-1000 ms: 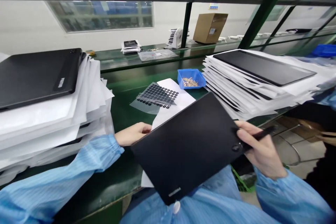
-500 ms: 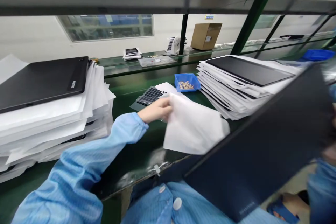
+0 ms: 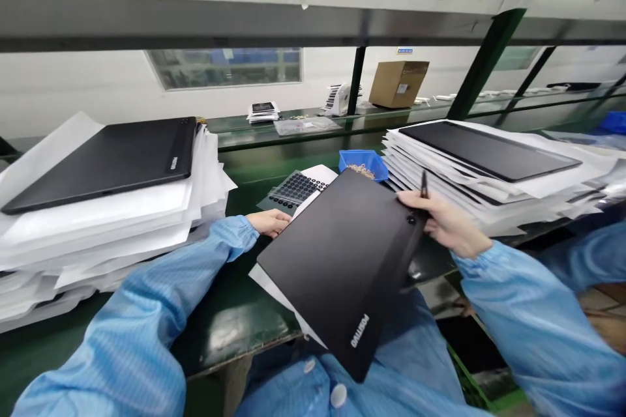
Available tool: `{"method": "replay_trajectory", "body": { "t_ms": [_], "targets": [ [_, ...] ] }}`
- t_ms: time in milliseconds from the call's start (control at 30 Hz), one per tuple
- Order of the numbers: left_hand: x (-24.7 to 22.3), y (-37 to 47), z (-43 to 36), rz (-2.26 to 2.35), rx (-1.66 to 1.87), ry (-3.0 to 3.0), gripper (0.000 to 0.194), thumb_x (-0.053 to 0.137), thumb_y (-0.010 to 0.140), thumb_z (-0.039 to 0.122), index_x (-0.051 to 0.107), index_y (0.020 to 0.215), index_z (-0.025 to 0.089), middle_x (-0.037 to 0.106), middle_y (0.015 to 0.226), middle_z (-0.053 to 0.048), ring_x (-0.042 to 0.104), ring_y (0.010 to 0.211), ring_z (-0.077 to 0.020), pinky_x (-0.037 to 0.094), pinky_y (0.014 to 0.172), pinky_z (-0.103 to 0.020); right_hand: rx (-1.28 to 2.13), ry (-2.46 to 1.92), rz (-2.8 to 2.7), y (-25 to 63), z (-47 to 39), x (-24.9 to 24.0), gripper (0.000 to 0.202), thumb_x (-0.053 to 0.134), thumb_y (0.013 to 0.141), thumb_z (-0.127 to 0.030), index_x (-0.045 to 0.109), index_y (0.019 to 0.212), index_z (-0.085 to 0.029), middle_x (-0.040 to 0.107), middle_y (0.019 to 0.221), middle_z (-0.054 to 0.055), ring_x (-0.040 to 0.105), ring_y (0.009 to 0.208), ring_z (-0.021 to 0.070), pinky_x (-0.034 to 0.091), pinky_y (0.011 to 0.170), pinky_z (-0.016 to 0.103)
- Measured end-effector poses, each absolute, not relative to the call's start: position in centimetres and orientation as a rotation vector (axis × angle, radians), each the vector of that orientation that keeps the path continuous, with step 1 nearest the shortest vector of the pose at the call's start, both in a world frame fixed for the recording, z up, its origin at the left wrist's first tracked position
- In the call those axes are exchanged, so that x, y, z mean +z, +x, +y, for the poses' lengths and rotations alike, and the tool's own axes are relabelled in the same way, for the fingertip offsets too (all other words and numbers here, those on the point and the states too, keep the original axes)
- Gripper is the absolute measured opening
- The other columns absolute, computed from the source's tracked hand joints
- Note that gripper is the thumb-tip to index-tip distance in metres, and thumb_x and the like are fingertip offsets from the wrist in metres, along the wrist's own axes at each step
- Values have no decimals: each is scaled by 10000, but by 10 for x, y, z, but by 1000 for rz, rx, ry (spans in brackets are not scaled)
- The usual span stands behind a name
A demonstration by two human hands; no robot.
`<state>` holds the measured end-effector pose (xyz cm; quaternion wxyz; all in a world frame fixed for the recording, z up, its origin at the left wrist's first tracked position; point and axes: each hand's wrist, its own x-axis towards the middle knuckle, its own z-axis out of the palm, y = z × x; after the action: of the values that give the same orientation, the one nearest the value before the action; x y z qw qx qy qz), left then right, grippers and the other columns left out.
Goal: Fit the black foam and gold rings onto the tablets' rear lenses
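Note:
A black tablet [image 3: 337,254] marked POSITIVO is tilted above the bench's front edge, its back towards me. My right hand [image 3: 447,221] grips it by the upper right corner, beside the camera. A thin dark pen-like tool [image 3: 424,184] also sticks up from that hand. My left hand [image 3: 271,223] is closed at the tablet's left edge, on a white sheet [image 3: 283,303] that lies mostly hidden behind the tablet. Its fingertips are partly covered. Just beyond the left hand lie sheets of round black stickers [image 3: 295,187].
At left stands a tall stack of tablets and white sheets [image 3: 117,225]; a similar stack [image 3: 435,179] is at right. A blue tray [image 3: 345,158] of small tan parts sits between them. A shelf [image 3: 244,23] spans overhead. Another person's sleeve [image 3: 587,251] shows at right.
The tablet has swung in from the right to the middle, now over the white sheet. My right hand has come into clear view; my left hand has moved slightly left and lower.

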<state>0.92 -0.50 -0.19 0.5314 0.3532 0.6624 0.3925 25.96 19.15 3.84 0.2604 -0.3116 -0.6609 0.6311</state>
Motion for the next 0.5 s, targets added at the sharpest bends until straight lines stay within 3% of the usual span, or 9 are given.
{"method": "replay_trajectory", "body": {
  "t_ms": [67, 167, 267, 433, 500],
  "targets": [
    [-9, 13, -4, 1545, 994, 795, 278, 756, 550, 288, 656, 769, 149, 682, 685, -5, 631, 630, -142, 482, 594, -241, 1900, -904, -1775, 251, 191, 22, 348, 784, 488, -360, 533, 595, -144, 369, 414, -77, 215, 340, -4, 64, 351, 175],
    [-12, 20, -1, 1498, 1072, 767, 376, 752, 543, 357, 646, 842, 154, 712, 806, -39, 665, 791, -204, 513, 703, -301, 1914, -880, -1825, 244, 193, 2, 379, 796, 483, -380, 516, 602, -155, 362, 431, -76, 213, 351, 7, 64, 338, 189],
    [-6, 29, 1, 1474, 1135, 798, 480, 757, 559, 434, 625, 936, 167, 714, 938, -54, 650, 938, -242, 506, 799, -337, 1925, -860, -1866, 244, 193, -4, 423, 794, 490, -436, 504, 623, -158, 373, 450, -71, 244, 362, 15, 80, 340, 187],
    [15, 54, -4, 1448, 1116, 920, 646, 815, 536, 384, 600, 1101, 159, 686, 1088, -80, 605, 1063, -301, 476, 892, -380, 1904, -808, -1888, 247, 188, 4, 481, 791, 503, -515, 546, 679, -141, 435, 521, -46, 376, 421, 37, 175, 359, 167],
    [28, 61, -10, 1481, 1136, 1041, 706, 796, 581, 391, 560, 1208, 172, 639, 1203, -85, 538, 1169, -320, 445, 951, -381, 1826, -782, -1812, 252, 189, 3, 507, 768, 528, -566, 579, 732, -142, 416, 500, -53, 335, 395, 30, 161, 352, 173]
  ]
}}
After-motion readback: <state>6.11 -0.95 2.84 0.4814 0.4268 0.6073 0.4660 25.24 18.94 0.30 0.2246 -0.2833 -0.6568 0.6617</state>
